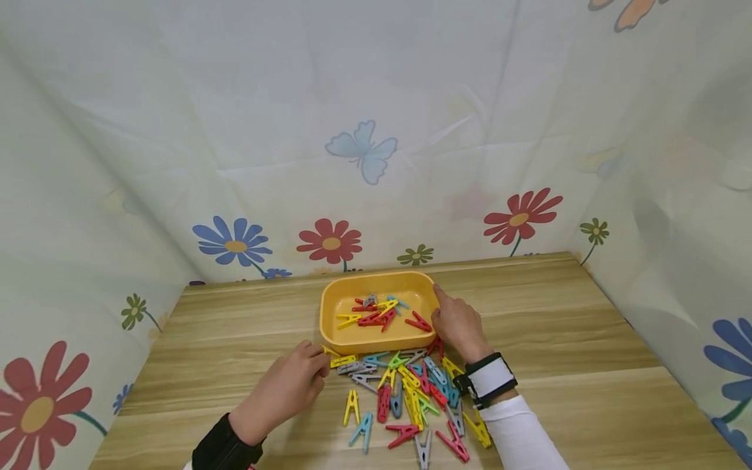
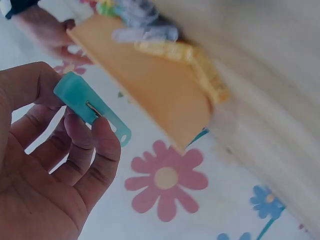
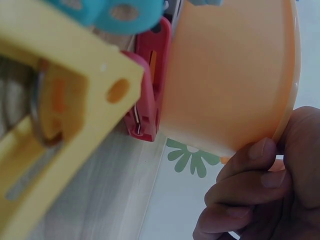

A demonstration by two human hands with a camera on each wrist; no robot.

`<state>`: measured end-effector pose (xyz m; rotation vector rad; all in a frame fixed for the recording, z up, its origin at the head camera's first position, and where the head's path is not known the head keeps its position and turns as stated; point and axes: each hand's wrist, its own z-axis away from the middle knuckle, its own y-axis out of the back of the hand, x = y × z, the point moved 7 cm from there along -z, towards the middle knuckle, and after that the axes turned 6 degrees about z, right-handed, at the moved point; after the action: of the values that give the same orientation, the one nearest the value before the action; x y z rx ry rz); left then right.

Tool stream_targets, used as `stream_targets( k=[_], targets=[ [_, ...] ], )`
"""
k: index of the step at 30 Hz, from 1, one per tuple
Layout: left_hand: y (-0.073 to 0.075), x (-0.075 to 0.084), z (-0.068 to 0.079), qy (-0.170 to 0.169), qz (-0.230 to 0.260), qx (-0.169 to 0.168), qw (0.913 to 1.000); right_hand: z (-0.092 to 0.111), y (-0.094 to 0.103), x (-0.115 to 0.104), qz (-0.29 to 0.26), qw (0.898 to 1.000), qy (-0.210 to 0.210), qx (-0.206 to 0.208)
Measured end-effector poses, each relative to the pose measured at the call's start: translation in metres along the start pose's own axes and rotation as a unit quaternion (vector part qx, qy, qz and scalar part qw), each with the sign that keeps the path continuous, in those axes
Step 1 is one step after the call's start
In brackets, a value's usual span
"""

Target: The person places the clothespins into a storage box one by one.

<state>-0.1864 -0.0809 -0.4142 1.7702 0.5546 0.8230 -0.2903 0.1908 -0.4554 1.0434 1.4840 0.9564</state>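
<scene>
My left hand (image 1: 294,382) is just left of the clothespin pile, by the tray's front left corner. In the left wrist view its fingers pinch a teal clothespin (image 2: 85,100); the head view hides that pin behind the hand. With my right hand (image 1: 461,324) I grip the right end of the yellow plastic tray (image 1: 346,339), fingers at its rim. Inside the tray lie several clothespins, among them a red clothespin (image 1: 418,321) at the right. A mixed pile of clothespins (image 1: 411,382) spreads on the table in front of the tray.
The wood-grain table (image 1: 587,365) extends to both sides of the tray. A flower-printed cloth (image 1: 376,196) stands behind it and along both sides. Nearest me lie loose pins, such as a light blue clothespin (image 1: 362,432).
</scene>
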Motion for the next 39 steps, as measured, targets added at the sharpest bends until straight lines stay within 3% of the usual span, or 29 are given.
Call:
stream_targets(
  k=[5,10,21,30,35,39],
  targets=[
    [0.018,0.0,-0.026,-0.021,-0.022,0.038,0.9988,0.0,-0.001,0.0,0.003,1.0,0.001,-0.004],
    [0.025,-0.003,-0.052,-0.035,-0.036,0.057,0.9971,0.0,-0.002,0.0,-0.001,1.0,-0.004,-0.012],
    [0.021,-0.013,-0.097,-0.031,-0.032,0.077,0.996,0.001,-0.002,0.001,-0.001,1.0,-0.002,-0.008],
    [0.007,-0.016,-0.126,-0.022,-0.019,0.089,0.9956,0.002,-0.003,0.002,-0.005,1.0,-0.008,-0.012],
    [-0.007,-0.019,-0.135,-0.005,0.005,0.07,0.9975,0.003,-0.004,0.001,-0.003,1.0,-0.007,-0.011],
    [-0.02,-0.024,-0.134,0.026,0.016,0.007,0.9995,0.002,-0.002,0.001,-0.002,1.0,-0.004,-0.006]
  ],
)
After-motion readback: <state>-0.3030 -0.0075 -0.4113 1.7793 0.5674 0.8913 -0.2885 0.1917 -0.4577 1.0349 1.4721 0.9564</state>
